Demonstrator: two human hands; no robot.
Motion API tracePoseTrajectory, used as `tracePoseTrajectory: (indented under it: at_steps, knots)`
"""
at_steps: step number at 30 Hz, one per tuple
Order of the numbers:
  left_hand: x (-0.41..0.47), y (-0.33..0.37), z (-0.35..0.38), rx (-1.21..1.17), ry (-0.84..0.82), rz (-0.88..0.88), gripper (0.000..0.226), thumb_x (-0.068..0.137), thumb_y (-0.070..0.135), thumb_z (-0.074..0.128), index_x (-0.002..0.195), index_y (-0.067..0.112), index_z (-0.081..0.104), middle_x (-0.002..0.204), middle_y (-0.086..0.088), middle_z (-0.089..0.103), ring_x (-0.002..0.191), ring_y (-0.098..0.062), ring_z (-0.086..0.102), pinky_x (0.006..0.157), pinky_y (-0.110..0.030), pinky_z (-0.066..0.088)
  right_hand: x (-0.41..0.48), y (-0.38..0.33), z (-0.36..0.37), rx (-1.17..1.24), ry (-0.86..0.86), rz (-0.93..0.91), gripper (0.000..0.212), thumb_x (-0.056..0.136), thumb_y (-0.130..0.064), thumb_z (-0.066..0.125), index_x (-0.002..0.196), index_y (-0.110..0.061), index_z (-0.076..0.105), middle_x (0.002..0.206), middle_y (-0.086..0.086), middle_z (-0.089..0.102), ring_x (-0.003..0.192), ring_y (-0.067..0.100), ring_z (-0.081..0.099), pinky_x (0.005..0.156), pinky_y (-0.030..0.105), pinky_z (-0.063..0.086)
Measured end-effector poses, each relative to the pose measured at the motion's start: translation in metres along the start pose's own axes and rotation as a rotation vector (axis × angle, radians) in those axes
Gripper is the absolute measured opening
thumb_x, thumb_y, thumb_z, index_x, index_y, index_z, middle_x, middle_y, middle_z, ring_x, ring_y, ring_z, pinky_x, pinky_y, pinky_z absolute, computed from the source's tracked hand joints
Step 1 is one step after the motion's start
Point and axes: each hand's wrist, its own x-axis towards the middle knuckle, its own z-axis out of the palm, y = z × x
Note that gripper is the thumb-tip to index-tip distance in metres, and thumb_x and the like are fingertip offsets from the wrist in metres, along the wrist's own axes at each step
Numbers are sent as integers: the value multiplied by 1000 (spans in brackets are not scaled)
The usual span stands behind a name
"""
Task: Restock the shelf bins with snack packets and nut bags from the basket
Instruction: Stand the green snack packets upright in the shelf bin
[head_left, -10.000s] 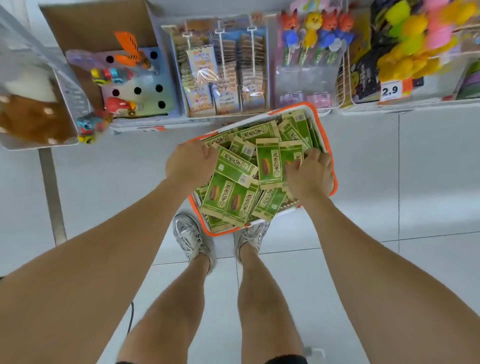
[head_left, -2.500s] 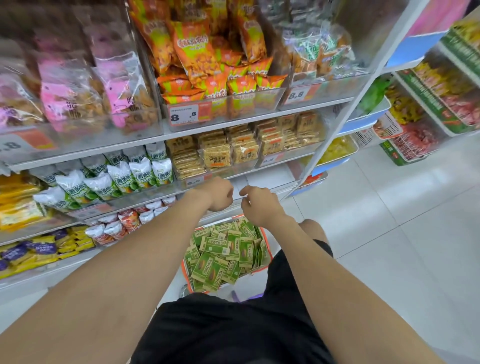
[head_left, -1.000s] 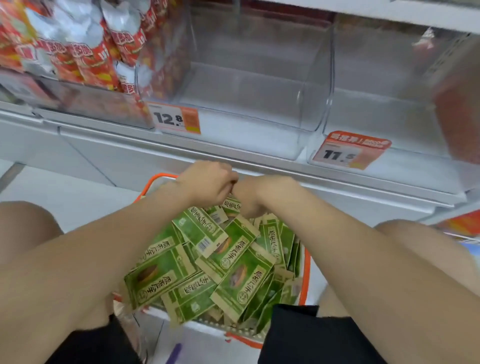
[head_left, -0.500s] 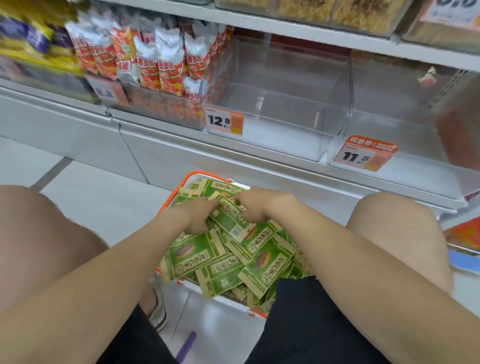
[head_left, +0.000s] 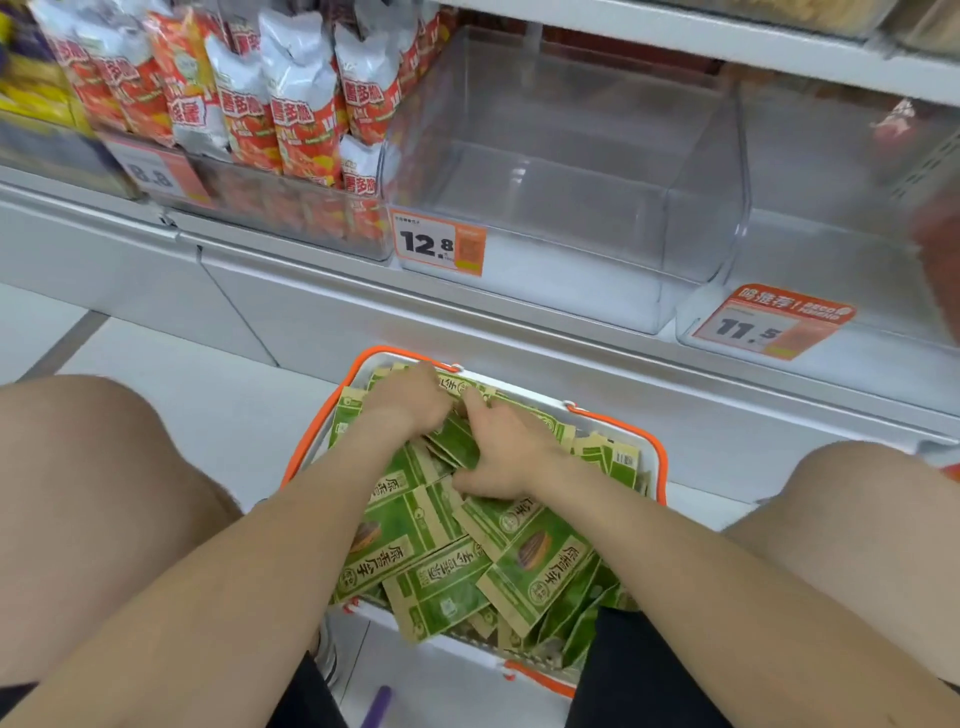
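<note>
The green packets (head_left: 431, 530) lie in a loose, overlapping heap inside the basket (head_left: 661, 457), which stands on the floor (head_left: 171, 374) between my knees, just in front of the bottom shelf (head_left: 571, 358). Compared with half a second ago, both hands have shifted from the middle of the heap toward the basket's far rim. The right hand (head_left: 506, 457) has a narrow grip: thumb and bent fingers bracket a few darker green packets. The left hand (head_left: 410, 402) has its fingers curled down among the packets near the rim; whether that grip holds one, I cannot tell. The packets are flat, rectangular and matt, with tan borders and an oval seed picture. The basket is white with an orange rim of rounded corners. On the shelf directly above it stands a clear, hard plastic bin (head_left: 571, 208) with rounded edges, carrying an orange price tag (head_left: 439, 247) reading 12.8. To its left, glossy, crinkled red-and-white snack bags (head_left: 291, 104) stand upright.
</note>
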Motion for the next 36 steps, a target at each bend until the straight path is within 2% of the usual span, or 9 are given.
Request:
tracePoseTrajectory:
  at_steps: [2, 5, 10, 13, 18, 23, 27, 32, 36]
  knots:
    - [6, 5, -7, -260, 126, -80, 27, 94, 27, 49, 103, 9, 66, 99, -15, 73, 84, -32, 66, 74, -39, 55, 1, 5, -14, 180, 3, 24, 61, 80, -51, 73, 116, -22, 33, 93, 3, 54, 83, 23, 58, 63, 38, 46]
    - [8, 13, -14, -764, 133, -256, 44, 91, 42, 49, 94, 5, 72, 75, -12, 76, 69, -34, 76, 69, -45, 65, -1, 8, -28, 454, 17, 104, 34, 96, -41, 52, 122, -20, 44, 91, 1, 60, 84, 24, 61, 65, 36, 46]
    - [7, 20, -15, -1094, 91, -325, 66, 92, 67, 38, 101, 10, 70, 80, -9, 74, 77, -32, 74, 74, -43, 64, -2, 14, -43, 740, 189, 224, 29, 107, -25, 36, 88, -22, 57, 76, -3, 59, 71, 16, 58, 56, 26, 40]
    - [3, 25, -11, -1180, -16, -206, 40, 102, 44, 48, 113, 14, 71, 96, -9, 78, 96, -34, 74, 80, -48, 63, -3, 10, -43, 792, 264, 224, 36, 111, -34, 39, 99, -14, 67, 80, 2, 70, 72, 19, 66, 64, 30, 51]
    - [-14, 35, -23, -1425, -3, -170, 30, 109, 26, 54, 120, 1, 64, 108, -21, 77, 90, -33, 77, 69, -43, 63, -8, 0, -38, 920, 228, 264, 28, 109, -30, 45, 119, -18, 69, 104, 6, 77, 96, 27, 74, 91, 47, 59]
    - [-39, 45, -47, -1457, 104, 53, 21, 109, 17, 54, 109, 6, 72, 100, -17, 78, 85, -28, 76, 73, -38, 65, -14, -20, -59, 992, 313, 227, 27, 101, -26, 51, 128, -27, 53, 117, 1, 71, 108, 23, 69, 99, 50, 56]
    - [-52, 56, -76, -1378, 194, 195, 36, 111, 30, 51, 111, 3, 75, 107, -22, 77, 91, -29, 74, 84, -40, 61, -26, -39, -89, 1019, 503, 148, 33, 106, -28, 54, 138, -22, 46, 110, -8, 66, 106, 16, 66, 92, 37, 54]
    - [-60, 69, -120, -784, 356, 251, 72, 109, 58, 31, 85, 8, 76, 84, -17, 76, 85, -32, 72, 83, -44, 58, -26, -52, -116, 801, 856, 176, 28, 107, -36, 50, 129, -19, 52, 103, -10, 66, 97, 18, 61, 74, 32, 41]
    - [-58, 77, -143, -540, 614, 267, 71, 112, 50, 33, 55, 13, 56, 61, -8, 60, 78, -40, 63, 76, -44, 46, -12, -62, -134, 850, 852, 174, 31, 105, -46, 51, 126, -22, 52, 100, -12, 67, 94, 18, 64, 78, 36, 50]
